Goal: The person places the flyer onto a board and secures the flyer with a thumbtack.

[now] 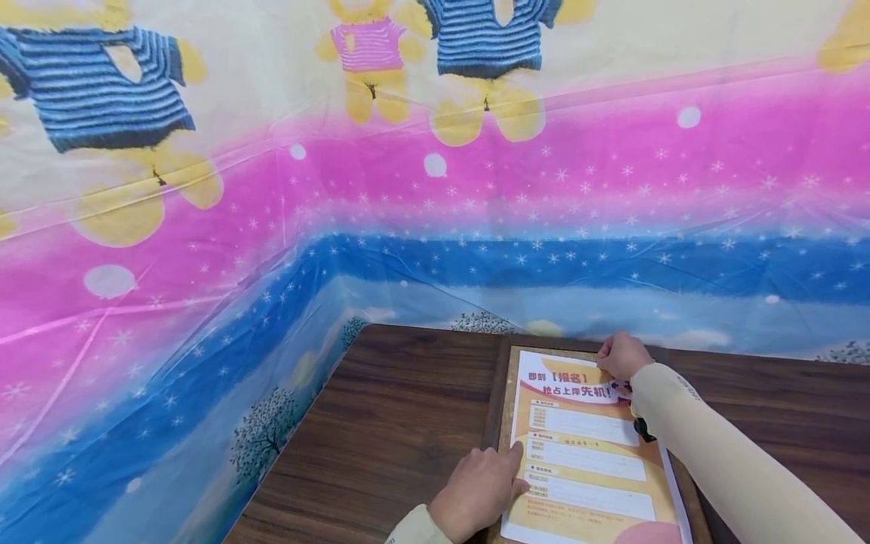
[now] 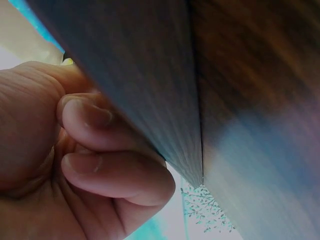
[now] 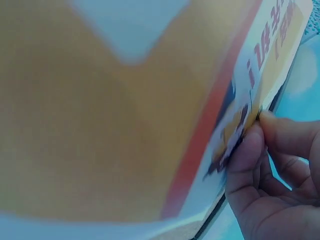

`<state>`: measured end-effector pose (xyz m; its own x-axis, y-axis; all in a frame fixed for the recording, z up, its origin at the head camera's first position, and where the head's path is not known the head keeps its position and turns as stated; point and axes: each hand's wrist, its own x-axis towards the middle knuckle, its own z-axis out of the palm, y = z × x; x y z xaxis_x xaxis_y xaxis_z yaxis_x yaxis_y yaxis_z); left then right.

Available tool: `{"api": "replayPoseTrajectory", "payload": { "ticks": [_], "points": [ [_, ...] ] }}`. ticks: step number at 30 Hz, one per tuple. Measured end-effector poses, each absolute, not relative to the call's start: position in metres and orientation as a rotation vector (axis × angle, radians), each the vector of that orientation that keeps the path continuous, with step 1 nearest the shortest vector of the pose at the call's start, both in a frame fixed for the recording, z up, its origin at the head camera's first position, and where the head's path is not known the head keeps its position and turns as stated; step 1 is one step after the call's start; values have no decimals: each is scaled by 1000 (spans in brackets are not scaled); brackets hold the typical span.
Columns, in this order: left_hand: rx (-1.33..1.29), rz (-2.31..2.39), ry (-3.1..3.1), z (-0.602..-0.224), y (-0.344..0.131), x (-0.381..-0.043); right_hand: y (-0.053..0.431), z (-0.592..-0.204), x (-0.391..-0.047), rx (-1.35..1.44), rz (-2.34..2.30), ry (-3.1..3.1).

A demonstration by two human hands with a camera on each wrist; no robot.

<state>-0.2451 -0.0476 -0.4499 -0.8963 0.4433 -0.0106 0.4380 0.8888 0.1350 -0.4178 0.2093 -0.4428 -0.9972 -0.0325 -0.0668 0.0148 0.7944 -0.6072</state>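
Observation:
A printed poster [image 1: 591,453] with orange panels and Chinese lettering lies on a dark-framed cork board [image 1: 507,408]. My right hand [image 1: 624,357] is at the poster's upper right corner. In the right wrist view, the thumb and index finger of this hand [image 3: 280,170] pinch a small dark thing [image 3: 259,114] at the paper; cannot tell what it is. My left hand [image 1: 479,487] rests at the poster's left edge, index finger and thumb touching the paper. Other fingers [image 2: 117,175] of it curl beside the board's dark frame [image 2: 145,75] in the left wrist view.
The board lies on a dark wood-grain table [image 1: 387,408]. Behind and to the left, a printed cloth [image 1: 544,189] with bears, snowflakes and trees hangs close to the table's edges. My right forearm sleeve [image 1: 741,453] crosses the board's right side.

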Motion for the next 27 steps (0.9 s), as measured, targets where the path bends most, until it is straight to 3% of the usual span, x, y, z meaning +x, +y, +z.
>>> {"api": "replayPoseTrajectory", "payload": {
  "ticks": [16,27],
  "points": [
    [741,189,3015,-447,-46,-246,216,-444,-409,14,-924,2999],
    [702,290,2991,-445,-49,-245,238,-445,-398,-177,-926,2990]
  ]
}}
